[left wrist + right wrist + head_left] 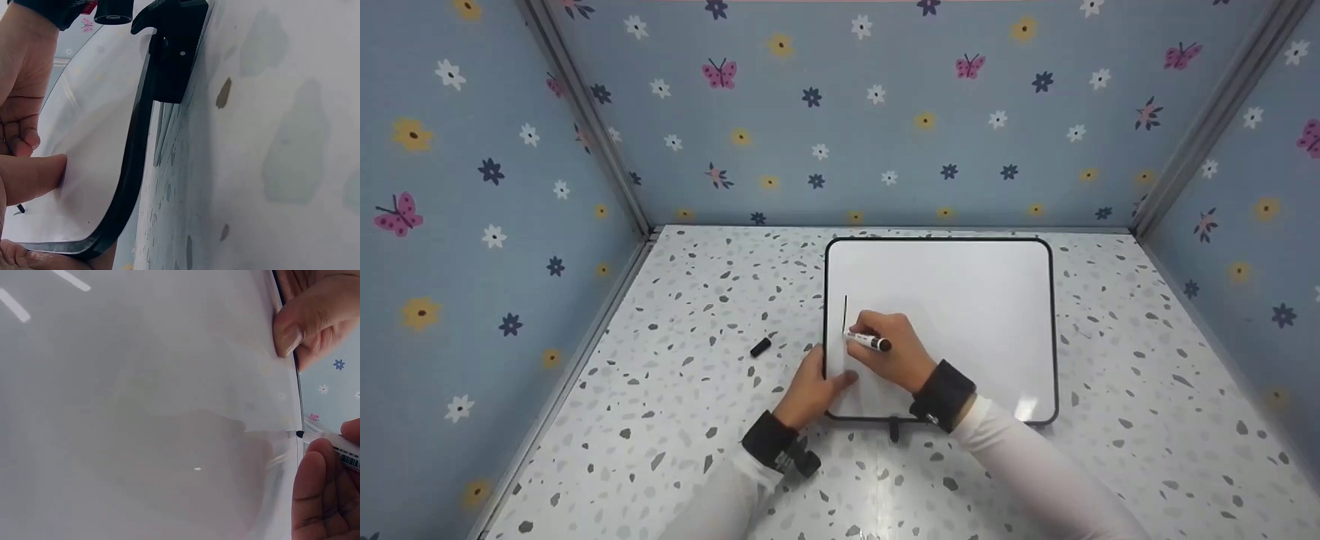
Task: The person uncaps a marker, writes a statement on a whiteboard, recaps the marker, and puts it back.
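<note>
A whiteboard (pixel 960 292) with a black frame lies on the speckled table, raised a little off it in the left wrist view. My right hand (pixel 896 349) pinches a white marker (pixel 866 341), its black tip (pixel 300 434) right at the board's surface. One dark vertical line (pixel 845 311) runs up from the tip near the board's left side. My left hand (pixel 810 390) grips the board's left edge near the lower corner, its thumb (pixel 34 177) on the white face and its fingers at the frame and underneath.
A black marker cap (pixel 760 347) lies on the table (pixel 682 390) left of the board. A black clip-like piece (pixel 894 429) sits at the board's front edge. Flower-patterned walls (pixel 885 112) enclose the table at the back and both sides.
</note>
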Action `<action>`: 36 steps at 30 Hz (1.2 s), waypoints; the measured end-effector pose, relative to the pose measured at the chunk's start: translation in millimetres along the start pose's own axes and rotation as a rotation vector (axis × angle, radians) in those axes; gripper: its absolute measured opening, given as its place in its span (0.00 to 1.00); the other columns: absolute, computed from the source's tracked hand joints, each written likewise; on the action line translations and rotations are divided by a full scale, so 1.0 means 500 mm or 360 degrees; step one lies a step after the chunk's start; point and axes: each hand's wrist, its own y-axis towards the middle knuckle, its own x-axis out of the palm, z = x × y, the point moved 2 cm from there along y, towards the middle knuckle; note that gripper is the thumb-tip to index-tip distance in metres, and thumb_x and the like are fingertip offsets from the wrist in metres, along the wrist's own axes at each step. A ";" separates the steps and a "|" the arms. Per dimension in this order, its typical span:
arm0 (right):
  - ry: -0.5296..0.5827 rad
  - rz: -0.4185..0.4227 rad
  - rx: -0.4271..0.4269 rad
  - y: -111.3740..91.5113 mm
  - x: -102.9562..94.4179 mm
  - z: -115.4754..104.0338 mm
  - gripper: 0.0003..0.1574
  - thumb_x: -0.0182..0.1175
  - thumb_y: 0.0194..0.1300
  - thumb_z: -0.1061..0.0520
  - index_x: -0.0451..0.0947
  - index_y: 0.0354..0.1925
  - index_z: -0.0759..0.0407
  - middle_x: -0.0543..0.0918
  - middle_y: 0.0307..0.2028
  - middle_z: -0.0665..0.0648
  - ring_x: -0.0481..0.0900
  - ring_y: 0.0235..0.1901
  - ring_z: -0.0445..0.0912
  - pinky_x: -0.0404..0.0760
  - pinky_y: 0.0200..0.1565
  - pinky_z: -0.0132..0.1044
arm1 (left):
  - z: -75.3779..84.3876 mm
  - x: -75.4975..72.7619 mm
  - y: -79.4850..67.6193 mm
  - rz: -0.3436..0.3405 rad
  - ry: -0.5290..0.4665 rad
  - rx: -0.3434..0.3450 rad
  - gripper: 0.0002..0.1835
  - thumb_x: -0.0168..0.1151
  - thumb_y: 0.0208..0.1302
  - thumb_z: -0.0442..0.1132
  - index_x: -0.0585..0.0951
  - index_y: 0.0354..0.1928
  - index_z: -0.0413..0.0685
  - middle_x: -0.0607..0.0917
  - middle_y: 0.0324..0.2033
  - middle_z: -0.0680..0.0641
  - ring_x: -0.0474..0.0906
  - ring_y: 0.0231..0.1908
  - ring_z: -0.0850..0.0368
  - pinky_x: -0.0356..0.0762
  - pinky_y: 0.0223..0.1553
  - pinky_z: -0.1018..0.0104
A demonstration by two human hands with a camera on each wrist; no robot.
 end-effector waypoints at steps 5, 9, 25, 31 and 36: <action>0.0036 -0.0026 -0.0013 -0.007 0.002 -0.004 0.06 0.68 0.59 0.67 0.79 0.29 0.63 0.90 0.28 0.59 0.87 0.29 0.50 0.87 0.37 0.40 | -0.004 -0.001 0.003 0.0004 -0.0001 0.0037 0.37 0.72 0.70 0.39 0.70 0.75 0.36 0.80 0.68 0.34 0.80 0.65 0.41 0.76 0.71 0.40; 0.0040 -0.0007 -0.0021 -0.007 0.002 -0.001 0.06 0.68 0.58 0.67 0.79 0.29 0.63 0.89 0.27 0.58 0.83 0.25 0.46 0.83 0.33 0.36 | -0.007 0.001 0.003 -0.0010 -0.0018 0.0036 0.37 0.71 0.70 0.38 0.68 0.77 0.37 0.80 0.69 0.34 0.79 0.66 0.41 0.75 0.72 0.40; 0.0003 0.0188 0.0003 0.015 -0.008 0.013 0.06 0.67 0.62 0.67 0.79 0.29 0.63 0.89 0.26 0.59 0.72 0.22 0.38 0.71 0.29 0.28 | 0.002 0.001 0.000 -0.0003 0.0002 0.0030 0.37 0.70 0.71 0.37 0.68 0.76 0.33 0.80 0.66 0.32 0.79 0.66 0.37 0.75 0.73 0.38; -0.0025 0.0176 0.0003 0.014 -0.005 0.015 0.05 0.67 0.61 0.67 0.80 0.30 0.63 0.90 0.27 0.59 0.76 0.23 0.40 0.73 0.30 0.29 | 0.003 0.002 -0.002 0.0009 0.0007 0.0036 0.37 0.71 0.70 0.37 0.68 0.77 0.34 0.80 0.67 0.32 0.79 0.67 0.36 0.74 0.74 0.37; -0.0029 0.0167 0.0023 0.014 -0.009 0.016 0.06 0.67 0.62 0.67 0.79 0.29 0.63 0.90 0.28 0.59 0.74 0.24 0.41 0.72 0.30 0.29 | 0.000 0.001 0.000 0.0017 0.0033 0.0036 0.37 0.71 0.70 0.37 0.68 0.76 0.33 0.80 0.67 0.31 0.80 0.67 0.35 0.74 0.74 0.37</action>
